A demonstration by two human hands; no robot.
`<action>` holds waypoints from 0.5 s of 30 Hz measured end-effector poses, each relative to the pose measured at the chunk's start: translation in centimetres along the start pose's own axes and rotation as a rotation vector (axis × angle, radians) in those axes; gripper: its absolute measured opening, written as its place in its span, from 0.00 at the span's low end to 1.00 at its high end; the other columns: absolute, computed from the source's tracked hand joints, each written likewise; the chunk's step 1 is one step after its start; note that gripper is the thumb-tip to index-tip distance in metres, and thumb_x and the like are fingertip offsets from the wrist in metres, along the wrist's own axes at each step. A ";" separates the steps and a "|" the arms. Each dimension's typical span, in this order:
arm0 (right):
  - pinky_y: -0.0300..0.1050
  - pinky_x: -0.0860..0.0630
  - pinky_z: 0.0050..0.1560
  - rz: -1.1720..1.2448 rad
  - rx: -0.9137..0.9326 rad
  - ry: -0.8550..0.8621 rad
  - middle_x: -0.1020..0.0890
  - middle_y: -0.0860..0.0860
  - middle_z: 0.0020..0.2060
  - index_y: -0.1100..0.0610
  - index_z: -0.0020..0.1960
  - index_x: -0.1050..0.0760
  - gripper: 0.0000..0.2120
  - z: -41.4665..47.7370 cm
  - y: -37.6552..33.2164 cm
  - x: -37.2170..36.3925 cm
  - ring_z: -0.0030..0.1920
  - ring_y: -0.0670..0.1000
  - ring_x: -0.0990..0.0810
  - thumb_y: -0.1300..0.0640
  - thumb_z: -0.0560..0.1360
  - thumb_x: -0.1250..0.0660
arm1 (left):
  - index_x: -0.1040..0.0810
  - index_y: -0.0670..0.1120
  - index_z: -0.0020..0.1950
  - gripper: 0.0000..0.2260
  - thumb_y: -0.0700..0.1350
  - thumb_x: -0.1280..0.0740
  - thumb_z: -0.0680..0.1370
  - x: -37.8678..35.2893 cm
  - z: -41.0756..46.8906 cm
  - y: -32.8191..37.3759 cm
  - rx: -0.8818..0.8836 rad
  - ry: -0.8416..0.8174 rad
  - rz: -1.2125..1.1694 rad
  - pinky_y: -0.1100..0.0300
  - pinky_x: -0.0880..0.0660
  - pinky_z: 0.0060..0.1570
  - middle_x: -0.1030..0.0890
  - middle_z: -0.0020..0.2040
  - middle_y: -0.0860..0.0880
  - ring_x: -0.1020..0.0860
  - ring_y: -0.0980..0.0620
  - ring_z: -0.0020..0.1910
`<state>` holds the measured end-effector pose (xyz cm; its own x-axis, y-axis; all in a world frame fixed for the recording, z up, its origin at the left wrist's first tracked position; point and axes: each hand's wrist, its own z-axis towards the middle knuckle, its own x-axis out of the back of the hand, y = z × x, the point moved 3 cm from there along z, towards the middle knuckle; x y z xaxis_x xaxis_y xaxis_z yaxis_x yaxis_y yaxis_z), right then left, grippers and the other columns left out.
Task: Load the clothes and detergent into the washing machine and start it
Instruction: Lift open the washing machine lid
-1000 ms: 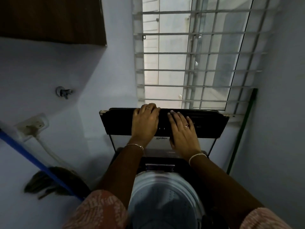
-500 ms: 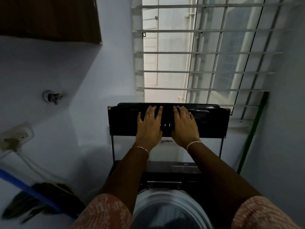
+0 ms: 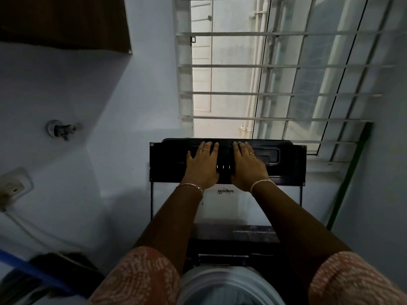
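Observation:
The top-load washing machine's lid stands raised in front of the window, its dark band uppermost and its glass panel below. My left hand and my right hand lie flat on the dark band, side by side, fingers spread, with the fingertips near the lid's top edge. Neither hand holds anything. The open drum shows pale grey between my forearms at the bottom; its contents are too dim to tell. No detergent is in view.
A barred window fills the wall behind the lid. A tap and a plugged socket sit on the left wall. A blue-handled broom leans at lower left, a green stick at right, a wooden cabinet above.
The lid has swung further up and back toward the window. My left fingers, curled over its top edge before, now lie flat, and both hands sit closer together on the band.

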<state>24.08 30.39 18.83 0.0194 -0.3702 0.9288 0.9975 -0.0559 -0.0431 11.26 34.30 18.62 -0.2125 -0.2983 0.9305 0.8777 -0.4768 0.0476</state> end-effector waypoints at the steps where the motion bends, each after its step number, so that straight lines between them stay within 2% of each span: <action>1: 0.52 0.38 0.72 0.001 0.001 -0.009 0.50 0.55 0.78 0.59 0.78 0.58 0.46 0.1 0.1 -0.1 0.78 0.55 0.54 0.47 0.74 0.33 | 0.53 0.48 0.79 0.38 0.50 0.33 0.76 -0.1 0.2 -0.1 -0.001 -0.009 -0.004 0.37 0.47 0.72 0.49 0.78 0.46 0.54 0.46 0.78; 7: 0.52 0.38 0.72 -0.012 0.004 -0.025 0.53 0.55 0.78 0.59 0.78 0.60 0.46 0.2 0.2 -0.6 0.78 0.55 0.57 0.47 0.74 0.33 | 0.55 0.48 0.79 0.40 0.51 0.33 0.76 -0.6 0.5 -0.2 -0.004 -0.036 -0.001 0.37 0.48 0.72 0.51 0.79 0.46 0.55 0.46 0.78; 12: 0.55 0.48 0.76 0.013 0.017 -0.040 0.57 0.55 0.78 0.59 0.78 0.60 0.44 -0.4 0.2 -0.6 0.78 0.55 0.59 0.47 0.75 0.36 | 0.56 0.46 0.79 0.39 0.51 0.34 0.77 -0.9 -0.4 -0.5 -0.049 -0.017 0.069 0.38 0.48 0.73 0.55 0.79 0.47 0.57 0.47 0.78; 15: 0.56 0.50 0.76 0.018 0.046 -0.030 0.58 0.54 0.78 0.58 0.78 0.60 0.42 -1.8 -0.1 -0.6 0.78 0.54 0.58 0.48 0.76 0.37 | 0.56 0.45 0.79 0.38 0.50 0.36 0.78 -0.7 -1.9 -0.8 -0.049 0.008 0.067 0.40 0.49 0.74 0.57 0.79 0.48 0.57 0.48 0.78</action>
<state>23.83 28.98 17.62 0.0391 -0.3431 0.9385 0.9990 -0.0068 -0.0441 9.88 33.29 17.22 -0.1576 -0.3373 0.9281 0.8683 -0.4950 -0.0325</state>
